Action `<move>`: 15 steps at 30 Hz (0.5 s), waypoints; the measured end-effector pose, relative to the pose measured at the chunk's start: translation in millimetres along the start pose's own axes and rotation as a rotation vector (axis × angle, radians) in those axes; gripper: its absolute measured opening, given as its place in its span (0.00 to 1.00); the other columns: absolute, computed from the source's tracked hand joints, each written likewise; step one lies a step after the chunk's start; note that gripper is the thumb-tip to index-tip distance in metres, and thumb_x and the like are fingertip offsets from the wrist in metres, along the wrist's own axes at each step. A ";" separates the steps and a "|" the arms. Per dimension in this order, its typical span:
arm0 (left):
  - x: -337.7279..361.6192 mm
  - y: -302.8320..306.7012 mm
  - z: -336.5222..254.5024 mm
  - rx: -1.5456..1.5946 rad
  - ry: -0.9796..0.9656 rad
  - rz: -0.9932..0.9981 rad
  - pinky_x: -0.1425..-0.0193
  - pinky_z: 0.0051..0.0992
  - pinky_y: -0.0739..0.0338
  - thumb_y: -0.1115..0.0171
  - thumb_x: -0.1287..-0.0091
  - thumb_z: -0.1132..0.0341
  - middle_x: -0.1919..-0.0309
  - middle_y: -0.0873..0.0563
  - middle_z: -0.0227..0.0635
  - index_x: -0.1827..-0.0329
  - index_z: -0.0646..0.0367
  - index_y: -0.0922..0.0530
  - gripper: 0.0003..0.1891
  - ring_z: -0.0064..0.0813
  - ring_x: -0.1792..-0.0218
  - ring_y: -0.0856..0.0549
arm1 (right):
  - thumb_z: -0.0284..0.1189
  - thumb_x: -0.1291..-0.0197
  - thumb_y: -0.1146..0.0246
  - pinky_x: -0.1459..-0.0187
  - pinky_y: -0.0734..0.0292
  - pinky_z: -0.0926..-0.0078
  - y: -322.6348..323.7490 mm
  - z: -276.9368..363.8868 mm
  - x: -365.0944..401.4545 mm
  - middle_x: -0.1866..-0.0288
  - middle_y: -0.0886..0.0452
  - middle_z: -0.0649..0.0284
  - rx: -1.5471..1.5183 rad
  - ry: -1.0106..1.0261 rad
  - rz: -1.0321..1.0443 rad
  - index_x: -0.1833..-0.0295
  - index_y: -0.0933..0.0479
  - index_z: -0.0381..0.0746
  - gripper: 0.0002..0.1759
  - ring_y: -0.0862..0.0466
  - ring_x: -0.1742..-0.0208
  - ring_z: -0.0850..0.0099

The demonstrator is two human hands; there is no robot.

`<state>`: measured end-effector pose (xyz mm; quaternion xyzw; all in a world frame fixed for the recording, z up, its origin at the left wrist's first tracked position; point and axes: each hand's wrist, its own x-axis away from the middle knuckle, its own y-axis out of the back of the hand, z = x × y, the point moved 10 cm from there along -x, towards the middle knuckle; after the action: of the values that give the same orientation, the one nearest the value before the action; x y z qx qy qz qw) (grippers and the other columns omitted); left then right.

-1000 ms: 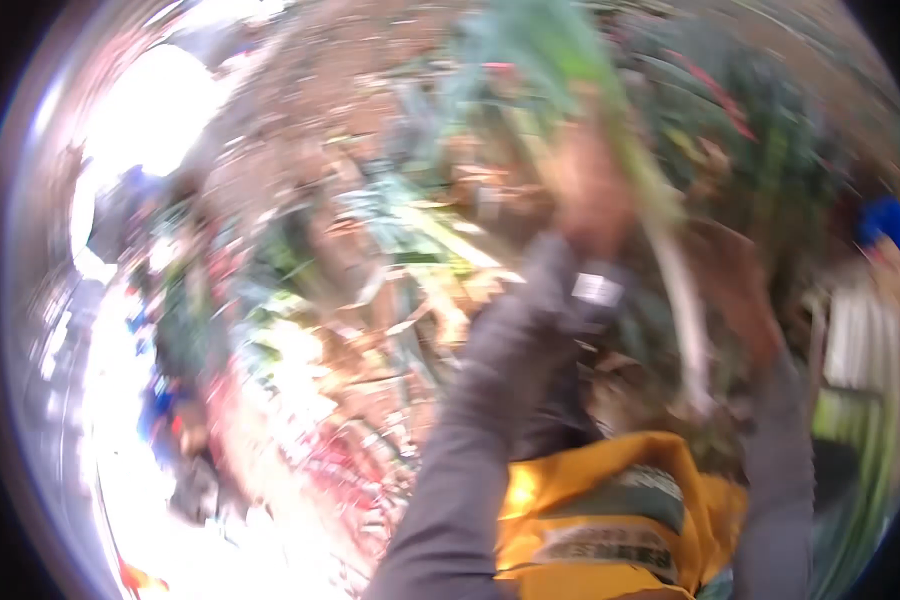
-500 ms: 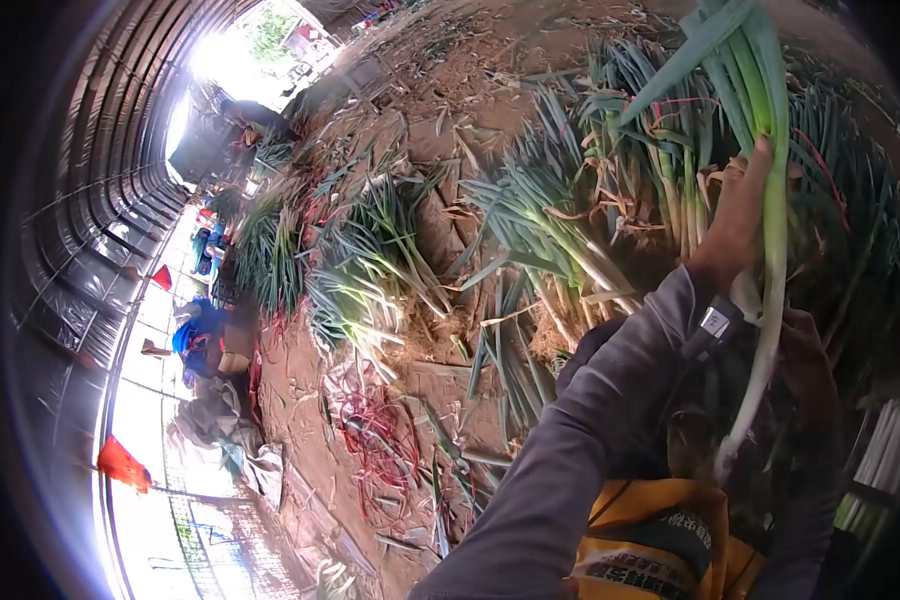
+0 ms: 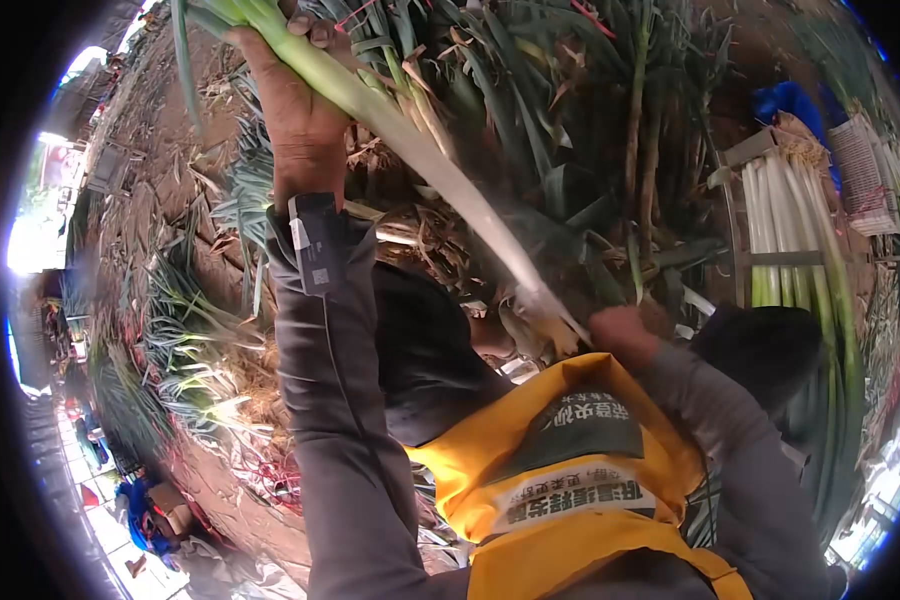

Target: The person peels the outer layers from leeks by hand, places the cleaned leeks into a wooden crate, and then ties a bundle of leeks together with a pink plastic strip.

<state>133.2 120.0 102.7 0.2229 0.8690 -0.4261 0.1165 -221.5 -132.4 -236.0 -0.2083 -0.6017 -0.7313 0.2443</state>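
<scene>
One leek (image 3: 420, 150), slanting above my yellow apron (image 3: 570, 470): my left hand (image 3: 300, 120) is clamped round its green top, my right hand (image 3: 620, 328) closed on its white root end.

Trimmed leeks (image 3: 785, 215) fill a rack (image 3: 770, 258) beside heaped untrimmed leeks (image 3: 530, 90).

Leek swung over from upright to a slant

Half a second ago I held the leek (image 3: 440, 175) nearly upright at the right of my view. Now it runs from top left down to my yellow apron (image 3: 570, 470). My left hand (image 3: 300, 110), wrapped round the green end, has moved up to the top left, and my right hand (image 3: 620, 325) now sits at the white root end. My head has turned, bringing a stack of trimmed leeks (image 3: 790, 230) fully into sight on the right.
</scene>
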 end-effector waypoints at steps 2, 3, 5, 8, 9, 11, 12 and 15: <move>1.2 4.5 -13.6 -0.077 -0.079 0.004 0.54 0.27 0.24 0.42 0.34 0.31 0.68 0.20 0.24 0.42 0.60 0.24 0.37 0.23 0.64 0.24 | 0.29 0.45 0.37 0.58 0.18 0.47 -16.5 14.2 17.0 0.59 0.11 0.49 0.141 0.172 0.104 0.64 0.12 0.42 0.08 0.10 0.57 0.51; -5.5 6.9 -22.8 -0.071 -0.081 0.012 0.56 0.26 0.23 0.46 0.32 0.30 0.69 0.19 0.24 0.41 0.59 0.24 0.38 0.22 0.65 0.23 | 0.30 0.40 0.38 0.57 0.18 0.48 -11.3 5.7 18.5 0.56 0.11 0.48 0.159 0.163 0.185 0.60 0.13 0.41 0.09 0.11 0.55 0.48; -9.5 27.7 -36.1 -0.018 -0.067 0.000 0.59 0.30 0.20 0.49 0.32 0.28 0.71 0.17 0.26 0.48 0.56 0.23 0.36 0.24 0.67 0.20 | 0.33 0.35 0.36 0.54 0.18 0.52 92.7 9.2 31.0 0.51 0.13 0.48 -0.232 0.108 -0.232 0.52 0.15 0.38 0.12 0.13 0.53 0.45; 15.8 40.0 -38.4 -0.233 -0.157 -0.342 0.54 0.29 0.21 0.50 0.26 0.32 0.69 0.20 0.26 0.49 0.54 0.27 0.31 0.25 0.65 0.21 | 0.36 0.34 0.32 0.52 0.18 0.58 224.6 27.0 71.8 0.49 0.14 0.54 -0.512 0.382 -0.911 0.44 0.19 0.36 0.19 0.13 0.53 0.51; 7.3 54.3 -37.3 -0.098 -0.156 -0.229 0.56 0.31 0.20 0.52 0.23 0.35 0.68 0.21 0.29 0.47 0.53 0.30 0.28 0.27 0.65 0.20 | 0.35 0.34 0.31 0.52 0.18 0.61 231.9 36.4 60.8 0.51 0.14 0.57 -0.792 0.402 -0.716 0.42 0.21 0.35 0.20 0.13 0.53 0.57; 21.7 51.5 -36.3 -0.408 -0.201 -0.339 0.58 0.31 0.19 0.50 0.21 0.39 0.64 0.21 0.30 0.42 0.52 0.33 0.24 0.28 0.65 0.20 | 0.35 0.34 0.29 0.52 0.18 0.63 227.5 39.5 55.8 0.53 0.15 0.60 -1.063 0.423 -0.532 0.40 0.22 0.35 0.21 0.14 0.54 0.63; 28.8 55.5 -37.9 -0.519 -0.232 -0.394 0.59 0.30 0.20 0.51 0.20 0.40 0.64 0.21 0.30 0.42 0.52 0.32 0.24 0.28 0.65 0.21 | 0.35 0.33 0.29 0.57 0.18 0.68 215.1 43.7 49.8 0.56 0.16 0.63 -1.106 0.390 -0.460 0.39 0.23 0.35 0.22 0.14 0.56 0.68; 36.4 86.5 -39.8 -0.406 -0.256 -0.550 0.63 0.28 0.22 0.52 0.19 0.42 0.64 0.22 0.29 0.42 0.51 0.30 0.21 0.27 0.66 0.21 | 0.36 0.31 0.30 0.71 0.25 0.80 208.9 64.5 56.1 0.65 0.19 0.66 -1.632 0.455 -0.147 0.38 0.24 0.34 0.23 0.19 0.68 0.81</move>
<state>143.0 208.5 53.1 -0.1020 0.9418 -0.2846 0.1471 -138.4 -107.7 -27.7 -0.1273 0.1660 -0.9742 0.0846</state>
